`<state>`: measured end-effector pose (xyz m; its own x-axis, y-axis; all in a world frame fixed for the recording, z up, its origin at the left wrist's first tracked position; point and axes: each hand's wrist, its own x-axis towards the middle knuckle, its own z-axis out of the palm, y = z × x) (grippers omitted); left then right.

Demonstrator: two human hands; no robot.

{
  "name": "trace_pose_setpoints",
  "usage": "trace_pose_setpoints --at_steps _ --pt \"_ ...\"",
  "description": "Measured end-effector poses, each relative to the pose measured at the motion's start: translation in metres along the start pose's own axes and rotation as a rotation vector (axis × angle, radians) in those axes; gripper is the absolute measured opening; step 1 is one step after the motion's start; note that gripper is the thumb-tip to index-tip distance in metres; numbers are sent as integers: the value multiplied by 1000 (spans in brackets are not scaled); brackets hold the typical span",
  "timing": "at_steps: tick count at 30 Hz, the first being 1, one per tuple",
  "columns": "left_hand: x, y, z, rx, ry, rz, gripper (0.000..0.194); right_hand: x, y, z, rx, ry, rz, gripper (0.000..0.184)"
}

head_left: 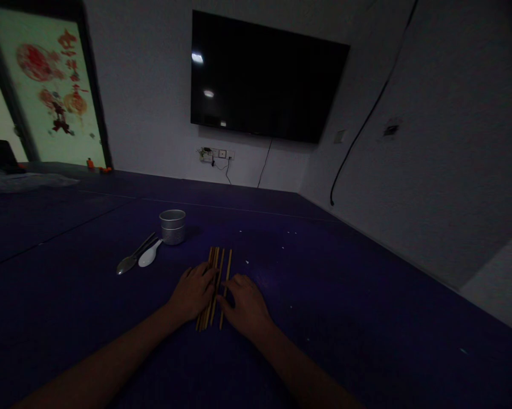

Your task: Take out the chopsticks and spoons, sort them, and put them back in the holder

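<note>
Several wooden chopsticks (219,264) lie side by side on the dark blue floor mat (345,295), pointing away from me. My left hand (192,292) rests flat on the left side of the bundle, fingers spread over the sticks. My right hand (246,304) lies on the mat at the bundle's right side, its fingertips touching the rightmost stick. Neither hand has lifted anything.
A small metal cup (173,226) stands beyond the chopsticks to the left. Beside it lie a metal spoon (130,261) and a white spoon (148,255). A dark TV (264,79) hangs on the wall ahead; the wall (430,170) closes in on the right.
</note>
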<state>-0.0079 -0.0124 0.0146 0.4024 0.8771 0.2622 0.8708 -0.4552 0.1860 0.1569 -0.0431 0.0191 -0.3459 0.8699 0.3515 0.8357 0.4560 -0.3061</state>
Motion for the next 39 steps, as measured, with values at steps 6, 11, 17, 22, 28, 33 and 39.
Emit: trace_pose_setpoints --at_steps 6,11,17,22,28,33,39 --pt "0 2 -3 -12 -24 -10 42 0 -4 2 -30 -102 79 25" --pt "-1 4 -5 -12 -89 -22 48 -1 -6 0 -69 -120 136 23" --pt "0 6 -8 -16 -136 -45 50 0 -6 -2 -114 -130 157 24" --pt "1 3 -5 -46 -127 -47 49 0 -6 -3 -78 -101 166 22" --pt "3 -1 2 -84 -107 -49 48 -2 -7 -3 -97 -86 160 20" --pt "2 3 -1 -104 -72 -62 45 -4 -14 -10 -226 -135 173 21" --pt "1 4 -3 -115 -95 -66 43 -2 -16 -14 -240 -187 163 28"
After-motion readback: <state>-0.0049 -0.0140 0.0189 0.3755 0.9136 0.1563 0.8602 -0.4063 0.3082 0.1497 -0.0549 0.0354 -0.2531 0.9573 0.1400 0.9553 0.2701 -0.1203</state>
